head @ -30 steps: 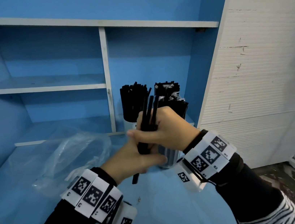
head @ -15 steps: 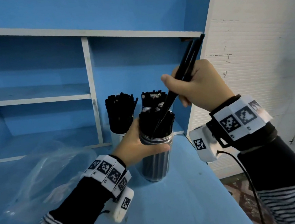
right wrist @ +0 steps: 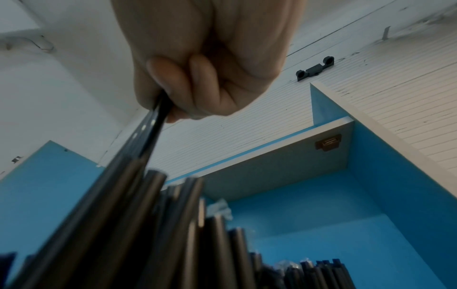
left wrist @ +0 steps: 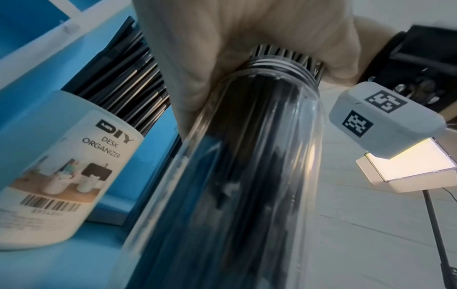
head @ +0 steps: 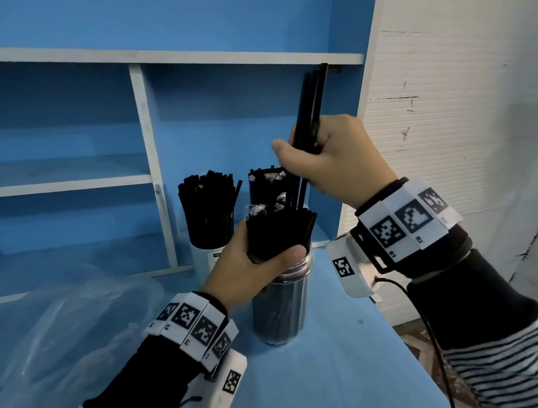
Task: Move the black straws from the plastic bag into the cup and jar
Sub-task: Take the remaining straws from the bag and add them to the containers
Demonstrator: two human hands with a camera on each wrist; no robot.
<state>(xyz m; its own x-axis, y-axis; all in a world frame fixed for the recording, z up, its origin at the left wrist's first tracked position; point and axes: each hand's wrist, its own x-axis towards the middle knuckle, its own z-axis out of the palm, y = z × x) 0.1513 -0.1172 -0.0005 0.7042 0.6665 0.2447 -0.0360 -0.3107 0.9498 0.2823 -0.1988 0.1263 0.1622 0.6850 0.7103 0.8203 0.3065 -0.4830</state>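
Blue counter (head: 321,386): a clear jar (head: 283,305) crammed with black straws is gripped at its neck by the left hand (head: 252,268); more straws (head: 309,118) are pinched in the right hand (head: 337,159) above it. Behind, a white desk-organizer cup (left wrist: 61,166) is full; an empty plastic bag (head: 54,331) lies left.

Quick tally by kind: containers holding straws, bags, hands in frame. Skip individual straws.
Clear jar: 1
White desk organizer cup: 1
Third straw container, behind the jar: 1
Plastic bag: 1
Hands: 2, left hand, right hand
Total: 6
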